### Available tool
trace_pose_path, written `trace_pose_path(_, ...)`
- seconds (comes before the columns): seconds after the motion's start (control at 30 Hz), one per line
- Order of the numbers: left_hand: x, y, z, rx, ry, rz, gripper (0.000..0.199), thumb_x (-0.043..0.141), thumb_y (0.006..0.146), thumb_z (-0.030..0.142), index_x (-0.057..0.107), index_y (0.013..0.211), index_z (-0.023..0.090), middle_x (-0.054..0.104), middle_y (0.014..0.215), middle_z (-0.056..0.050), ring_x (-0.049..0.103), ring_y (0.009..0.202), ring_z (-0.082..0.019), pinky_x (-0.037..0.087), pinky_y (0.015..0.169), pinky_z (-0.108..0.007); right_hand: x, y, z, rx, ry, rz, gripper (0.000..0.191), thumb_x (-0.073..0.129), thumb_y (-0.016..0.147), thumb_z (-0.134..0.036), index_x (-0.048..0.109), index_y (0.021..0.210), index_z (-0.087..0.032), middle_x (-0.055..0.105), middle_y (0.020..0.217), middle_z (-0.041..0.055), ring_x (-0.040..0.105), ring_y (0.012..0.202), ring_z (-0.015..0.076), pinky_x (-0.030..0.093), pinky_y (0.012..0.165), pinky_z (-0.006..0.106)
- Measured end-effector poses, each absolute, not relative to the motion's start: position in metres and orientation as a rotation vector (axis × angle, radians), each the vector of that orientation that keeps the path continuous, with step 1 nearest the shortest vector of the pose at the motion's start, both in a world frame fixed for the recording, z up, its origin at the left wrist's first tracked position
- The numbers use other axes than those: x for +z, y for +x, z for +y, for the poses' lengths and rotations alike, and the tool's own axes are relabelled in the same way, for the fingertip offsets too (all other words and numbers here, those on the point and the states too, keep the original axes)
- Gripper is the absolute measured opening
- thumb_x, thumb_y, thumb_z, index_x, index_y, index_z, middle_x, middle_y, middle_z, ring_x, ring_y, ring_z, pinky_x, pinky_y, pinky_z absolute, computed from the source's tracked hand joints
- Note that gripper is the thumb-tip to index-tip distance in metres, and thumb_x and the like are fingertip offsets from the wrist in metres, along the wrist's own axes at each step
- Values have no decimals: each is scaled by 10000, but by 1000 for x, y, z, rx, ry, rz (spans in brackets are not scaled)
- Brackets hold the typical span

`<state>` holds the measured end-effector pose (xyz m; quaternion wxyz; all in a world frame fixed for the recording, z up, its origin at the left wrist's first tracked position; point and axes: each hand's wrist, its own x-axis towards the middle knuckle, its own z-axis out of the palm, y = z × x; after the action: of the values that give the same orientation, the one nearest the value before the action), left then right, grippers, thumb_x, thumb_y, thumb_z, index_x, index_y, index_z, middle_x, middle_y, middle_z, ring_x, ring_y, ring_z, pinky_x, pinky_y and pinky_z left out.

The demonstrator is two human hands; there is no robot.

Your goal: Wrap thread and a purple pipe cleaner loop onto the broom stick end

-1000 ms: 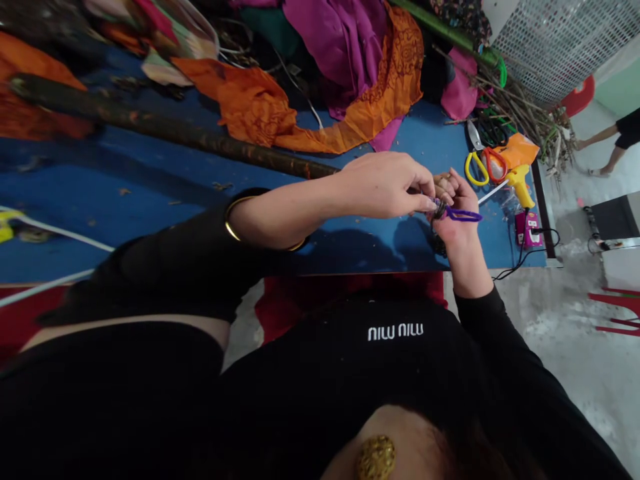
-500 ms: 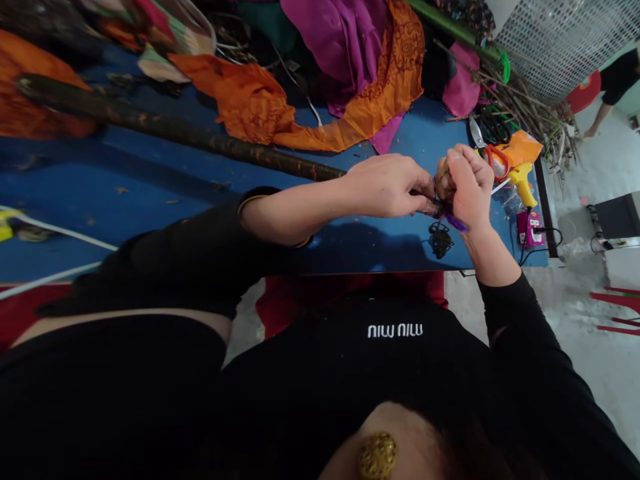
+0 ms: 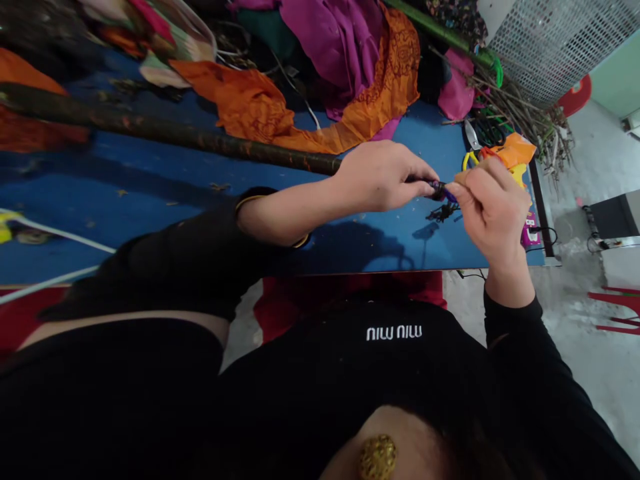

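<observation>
A long dark stick (image 3: 210,141), rough like a branch, slants over the blue table (image 3: 335,243). Its right end runs under my left hand (image 3: 383,177), whose fingers and thumb are closed around it. Just past those fingertips, dark windings and a small purple strip (image 3: 450,197) show at the tip. My right hand (image 3: 495,210) pinches the strip's free end between thumb and fingers. Below the tip dangles a dark, tangled bit of cord (image 3: 443,213), apart from the tabletop. My left palm hides how the stick's end is shaped.
Orange patterned cloth (image 3: 255,100) and magenta cloth (image 3: 345,53) are heaped along the far side. Scissors (image 3: 471,135), an orange packet (image 3: 515,150) and a purple socket box (image 3: 531,230) lie near the right edge. Twigs (image 3: 537,117) and a perforated grey basket (image 3: 575,50) stand behind.
My right hand has moved right and slightly down, from a fist beside the left fingers to a pinch on the purple strip. The stick has shifted slightly left; the cord tangle has swung up.
</observation>
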<state>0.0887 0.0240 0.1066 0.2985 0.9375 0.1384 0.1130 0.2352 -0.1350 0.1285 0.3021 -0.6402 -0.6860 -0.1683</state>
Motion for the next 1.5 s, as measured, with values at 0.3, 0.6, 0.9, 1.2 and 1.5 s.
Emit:
trace_pose_path(0.3, 111, 86, 21, 397, 2509, 445, 370, 536, 1007, 455, 806, 1256, 408, 826, 1226, 16, 716, 1198, -242, 467, 836, -316, 91, 206, -151, -747, -1645, -1822, 330, 489, 1102, -290, 577, 793, -214, 533, 616, -24, 420, 548, 114, 329, 547, 282)
trace_pose_path(0.6, 113, 82, 22, 410, 2484, 461, 378, 550, 995, 454, 818, 1238, 342, 841, 1132, -15, 745, 1065, -222, 461, 802, -298, 53, 209, -148, -611, -1719, -1778, 390, 459, 1098, -270, 502, 713, -223, 494, 579, -34, 436, 534, 110, 322, 555, 277)
trace_pose_path(0.9, 108, 82, 19, 431, 2517, 471, 377, 597, 957, 531, 832, 1148, 307, 837, 1006, -18, 737, 1042, -241, 445, 827, -300, 18, 230, -125, -355, -1615, -1587, 373, 470, 1096, -345, 604, 773, -215, 576, 655, -11, 514, 580, 112, 413, 587, 264)
trace_pose_path(1.2, 128, 78, 17, 460, 2599, 658, 366, 621, 973, 528, 836, 1205, 344, 850, 1095, -49, 751, 971, -261, 441, 740, -361, 27, 217, -141, -41, -1388, -1446, 325, 556, 1052, -334, 691, 773, -235, 632, 816, 19, 660, 821, 169, 581, 745, 357)
trace_pose_path(1.5, 123, 91, 26, 514, 2600, 580, 300, 679, 961, 452, 854, 1169, 326, 859, 1107, -40, 784, 998, -248, 459, 709, -326, 60, 203, -116, 2, -834, -1443, 413, 524, 1060, -463, 660, 727, -260, 630, 723, 19, 730, 747, 221, 630, 808, 495)
